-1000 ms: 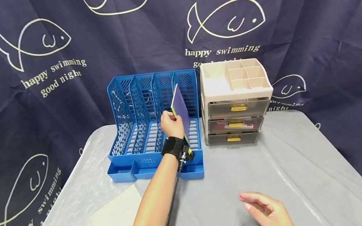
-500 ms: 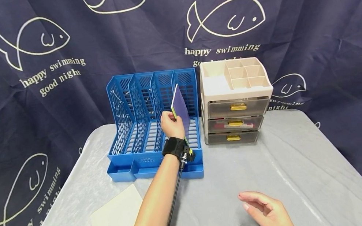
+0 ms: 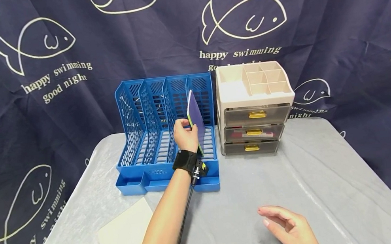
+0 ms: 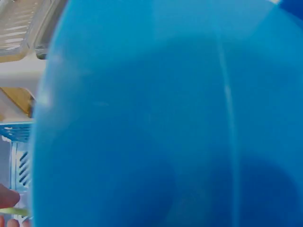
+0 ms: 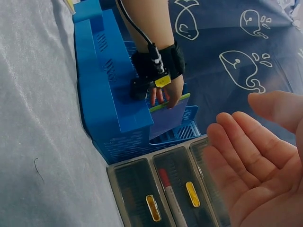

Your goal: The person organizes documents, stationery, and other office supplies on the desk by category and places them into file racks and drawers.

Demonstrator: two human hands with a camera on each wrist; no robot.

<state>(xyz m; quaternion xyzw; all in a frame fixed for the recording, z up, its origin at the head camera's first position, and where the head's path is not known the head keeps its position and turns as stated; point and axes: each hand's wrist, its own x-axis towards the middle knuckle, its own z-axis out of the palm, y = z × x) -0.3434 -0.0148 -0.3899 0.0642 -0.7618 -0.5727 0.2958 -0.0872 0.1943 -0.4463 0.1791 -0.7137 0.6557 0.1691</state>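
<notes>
In the head view, my left hand (image 3: 185, 135) pinches the near edge of a thin purple notebook (image 3: 196, 116) with a lime-green edge. The notebook stands upright in the rightmost slot of a blue file rack (image 3: 167, 168). The left wrist view is mostly filled by blurred blue plastic, with the thumb (image 4: 7, 196) and fingertips on either side of the green edge (image 4: 14, 211) at its lower left corner. My right hand (image 3: 288, 227) hovers near the front of the table, palm inward, fingers loosely bent and holding nothing.
A cream drawer organizer (image 3: 240, 103) stands right of the rack, its grey drawers closed, with a red-capped marker (image 5: 173, 196) inside one. A pale sheet (image 3: 126, 234) lies at the front left, partly under the left forearm. A dark fish-print curtain (image 3: 178, 28) hangs behind the table.
The notebook's top near corner has shifted slightly right and stands more upright. My left wrist has moved slightly left. My right hand keeps its place.
</notes>
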